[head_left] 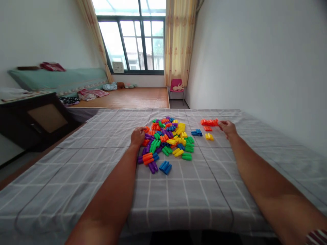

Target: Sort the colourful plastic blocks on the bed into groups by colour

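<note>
From where I stand: pile (171, 141) of plastic blocks mid-surface (189, 190), grey checked cloth under it. Clock read off the pile, window (133, 44) at 12. Left hand (138, 136) sits against the pile's 9 o'clock edge, fingertips by an orange block; can't tell whether its grip has hold of anything. Right hand (228, 128) is out at 3, well apart from the pile, fingers at the near end of an orange row (209, 122) lying toward 2; grip looks narrow, but pinching or just touching, can't tell. Short orange block (207, 128) just beside the row, on its 6 o'clock side. Yellow block (209, 136) near it, at 3; blue block (196, 132) between yellow one and pile. Another blue block (165, 167) at 6.
</note>
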Tool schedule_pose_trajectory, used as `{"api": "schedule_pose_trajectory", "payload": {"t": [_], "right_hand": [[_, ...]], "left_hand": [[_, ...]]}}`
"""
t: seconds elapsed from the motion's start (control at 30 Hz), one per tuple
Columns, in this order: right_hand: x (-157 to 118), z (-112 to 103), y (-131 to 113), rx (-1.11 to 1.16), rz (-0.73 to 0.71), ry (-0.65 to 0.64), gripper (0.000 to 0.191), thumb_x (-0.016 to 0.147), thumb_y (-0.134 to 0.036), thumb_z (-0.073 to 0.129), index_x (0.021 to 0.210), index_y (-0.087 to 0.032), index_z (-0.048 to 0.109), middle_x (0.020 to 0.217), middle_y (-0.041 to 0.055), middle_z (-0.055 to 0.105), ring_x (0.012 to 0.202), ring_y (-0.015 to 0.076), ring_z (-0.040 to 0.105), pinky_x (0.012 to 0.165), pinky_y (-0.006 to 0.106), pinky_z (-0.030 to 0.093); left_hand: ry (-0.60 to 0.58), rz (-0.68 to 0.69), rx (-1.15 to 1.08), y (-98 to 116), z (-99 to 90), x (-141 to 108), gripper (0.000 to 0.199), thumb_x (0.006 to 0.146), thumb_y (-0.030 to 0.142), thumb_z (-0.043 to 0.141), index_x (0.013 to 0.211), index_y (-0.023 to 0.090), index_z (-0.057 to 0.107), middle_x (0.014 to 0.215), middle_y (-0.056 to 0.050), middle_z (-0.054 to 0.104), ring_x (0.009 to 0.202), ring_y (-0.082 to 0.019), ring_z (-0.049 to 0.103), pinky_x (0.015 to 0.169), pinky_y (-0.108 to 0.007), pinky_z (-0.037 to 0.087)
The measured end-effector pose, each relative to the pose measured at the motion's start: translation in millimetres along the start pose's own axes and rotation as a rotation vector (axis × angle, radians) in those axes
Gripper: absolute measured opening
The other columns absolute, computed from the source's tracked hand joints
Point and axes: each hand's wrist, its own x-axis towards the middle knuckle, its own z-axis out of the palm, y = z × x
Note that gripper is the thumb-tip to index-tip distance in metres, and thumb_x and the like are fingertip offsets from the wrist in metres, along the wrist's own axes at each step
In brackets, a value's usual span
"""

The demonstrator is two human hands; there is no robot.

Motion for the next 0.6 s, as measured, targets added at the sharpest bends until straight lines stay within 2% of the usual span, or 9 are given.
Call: {"api": "schedule_pose_trajectory", "payload": {"t": [0.13,0.27,0.4,0.6], "right_hand": [[7,-12,19,-0.181,0.0,-0.016,0.024,0.063,-0.034,0.074,0.073,-0.018,0.06,0.063,0.0033,0.065,0.06,0.0176,0.062,0.058,0.031,0.054],[8,-9,16,-0.497,-0.095,-0.09,0.022,0.065,-0.038,0.071,0.072,-0.018,0.064,0.067,0.0059,0.068,0.067,0.0213,0.065,0.065,0.033,0.053],[4,-7,8,-0.726,-0.185,-0.148,0.019,0.07,-0.038,0.066,0.071,-0.019,0.065,0.075,0.0062,0.071,0.072,0.0212,0.065,0.07,0.033,0.05],[0,-10,5,-0.775,-0.226,-0.189,0.028,0.077,-0.046,0.059,0.075,-0.019,0.067,0.076,0.0059,0.07,0.07,0.0199,0.063,0.065,0.03,0.046]], "left_hand": [[-0.009,-0.001,0.028,0,-0.9,2,0.031,0.078,0.015,0.046,0.093,0.019,0.074,0.107,-0.007,0.072,0.104,-0.021,0.064,0.095,-0.033,0.048],[-0.024,0.012,0.029,-1,-2.2,2,0.031,0.077,0.017,0.047,0.093,0.019,0.074,0.107,-0.006,0.072,0.106,-0.02,0.064,0.098,-0.032,0.047],[-0.018,0.01,0.012,-2,-2.9,2,0.03,0.078,0.019,0.047,0.092,0.021,0.073,0.106,-0.004,0.073,0.107,-0.02,0.063,0.099,-0.032,0.047],[-0.022,0.017,0.018,-3,-2.3,2,0.029,0.077,0.02,0.048,0.09,0.021,0.073,0.106,-0.004,0.073,0.107,-0.02,0.063,0.099,-0.031,0.047]]}}
